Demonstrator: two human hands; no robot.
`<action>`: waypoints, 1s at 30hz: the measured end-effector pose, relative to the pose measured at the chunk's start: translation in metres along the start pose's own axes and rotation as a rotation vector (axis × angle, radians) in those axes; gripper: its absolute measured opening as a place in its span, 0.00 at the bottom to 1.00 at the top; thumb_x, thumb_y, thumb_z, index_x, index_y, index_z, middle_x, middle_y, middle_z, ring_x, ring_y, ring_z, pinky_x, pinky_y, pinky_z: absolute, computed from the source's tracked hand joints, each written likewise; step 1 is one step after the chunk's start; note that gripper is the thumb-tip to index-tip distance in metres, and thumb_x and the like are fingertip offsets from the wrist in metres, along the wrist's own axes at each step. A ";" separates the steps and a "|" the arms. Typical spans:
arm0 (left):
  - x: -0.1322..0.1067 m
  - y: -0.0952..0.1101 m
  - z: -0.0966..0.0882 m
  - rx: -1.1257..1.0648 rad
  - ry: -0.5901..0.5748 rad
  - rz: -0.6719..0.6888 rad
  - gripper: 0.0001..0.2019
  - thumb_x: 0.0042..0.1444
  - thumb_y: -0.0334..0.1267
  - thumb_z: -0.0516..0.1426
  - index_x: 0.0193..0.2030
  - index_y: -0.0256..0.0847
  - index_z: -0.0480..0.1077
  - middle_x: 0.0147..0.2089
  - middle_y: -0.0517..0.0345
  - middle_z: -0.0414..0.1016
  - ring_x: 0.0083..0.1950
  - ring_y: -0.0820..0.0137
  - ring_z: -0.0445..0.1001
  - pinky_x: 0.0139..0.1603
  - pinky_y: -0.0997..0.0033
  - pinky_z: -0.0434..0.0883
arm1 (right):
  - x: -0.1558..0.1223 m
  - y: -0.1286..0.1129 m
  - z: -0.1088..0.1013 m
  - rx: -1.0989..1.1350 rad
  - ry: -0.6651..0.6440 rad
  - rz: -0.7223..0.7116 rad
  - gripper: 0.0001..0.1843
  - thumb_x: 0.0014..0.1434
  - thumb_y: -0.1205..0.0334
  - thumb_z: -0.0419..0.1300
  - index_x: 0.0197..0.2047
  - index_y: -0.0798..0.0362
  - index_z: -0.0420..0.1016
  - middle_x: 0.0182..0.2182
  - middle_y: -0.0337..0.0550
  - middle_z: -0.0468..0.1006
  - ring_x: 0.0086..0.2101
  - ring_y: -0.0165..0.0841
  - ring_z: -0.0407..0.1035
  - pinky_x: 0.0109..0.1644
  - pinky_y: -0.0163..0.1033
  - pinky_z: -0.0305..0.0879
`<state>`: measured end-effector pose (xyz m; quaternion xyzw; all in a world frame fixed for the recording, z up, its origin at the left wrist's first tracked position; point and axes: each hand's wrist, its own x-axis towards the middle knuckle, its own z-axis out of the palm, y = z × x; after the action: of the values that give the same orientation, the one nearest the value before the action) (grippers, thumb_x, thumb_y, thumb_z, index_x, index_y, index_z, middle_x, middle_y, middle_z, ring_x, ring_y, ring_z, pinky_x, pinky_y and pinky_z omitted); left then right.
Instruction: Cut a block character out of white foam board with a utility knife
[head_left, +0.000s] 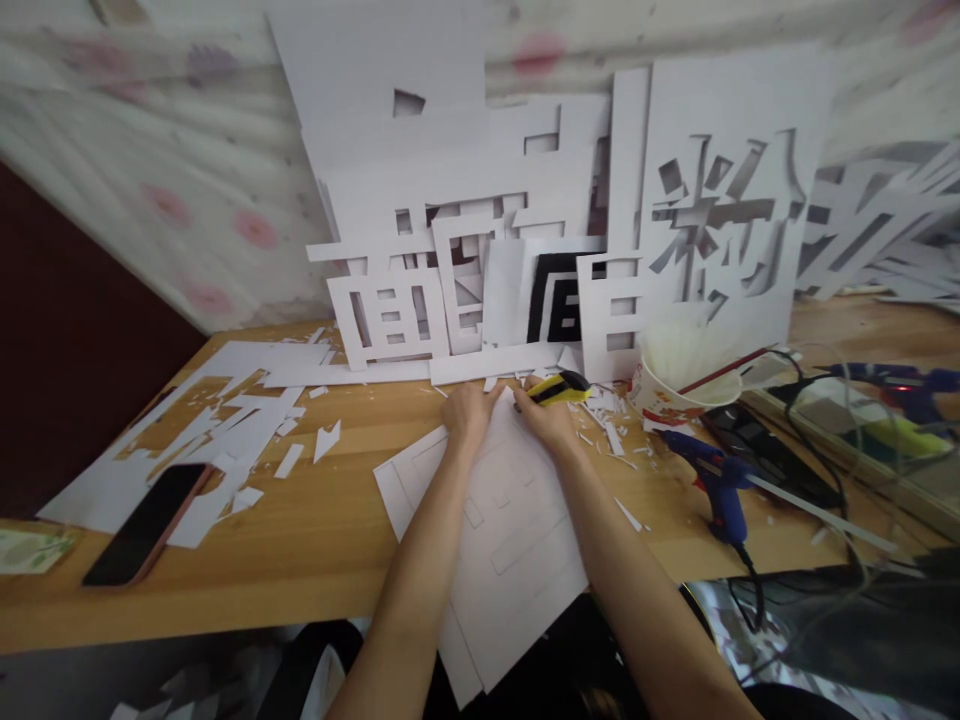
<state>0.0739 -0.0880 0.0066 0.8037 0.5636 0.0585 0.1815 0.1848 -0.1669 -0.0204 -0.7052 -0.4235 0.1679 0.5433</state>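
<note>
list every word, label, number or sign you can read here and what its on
"粉", it appears: cut out of the tall white board at the right
Black printed character on a white paper sheet: partly covered, unreadable
Red print on the white paper cup: too blurred
Yellow-and-black utility knife: no legible lettering

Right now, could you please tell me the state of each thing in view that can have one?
Cutter: in the right hand; blade not clear.
Sheet: marked with outlines, overhanging the desk.
Left hand: on the sheet's far corner.
Phone: flat, screen dark.
Near glue gun: lying down, stick inserted.
Far glue gun: red light showing.
Cup: upright, filled with sticks.
Panels: cut through, propped upright.
Scraps: scattered.
</note>
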 end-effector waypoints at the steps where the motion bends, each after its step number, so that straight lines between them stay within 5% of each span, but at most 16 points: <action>1: 0.000 0.000 0.000 0.001 0.003 0.002 0.32 0.65 0.65 0.49 0.43 0.39 0.83 0.47 0.40 0.84 0.51 0.52 0.81 0.50 0.60 0.74 | 0.000 0.000 0.000 -0.001 0.000 0.001 0.15 0.52 0.47 0.55 0.24 0.46 0.54 0.22 0.35 0.60 0.27 0.34 0.59 0.35 0.40 0.59; 30: -0.004 0.002 0.002 0.010 -0.010 0.043 0.31 0.66 0.64 0.48 0.46 0.41 0.84 0.45 0.42 0.84 0.50 0.53 0.81 0.49 0.62 0.74 | 0.006 0.005 -0.004 -0.025 -0.039 0.073 0.15 0.51 0.52 0.59 0.21 0.47 0.59 0.19 0.34 0.63 0.24 0.32 0.59 0.30 0.39 0.55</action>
<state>0.0747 -0.0932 0.0055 0.8169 0.5455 0.0558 0.1789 0.1926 -0.1649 -0.0221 -0.7234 -0.4102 0.1958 0.5197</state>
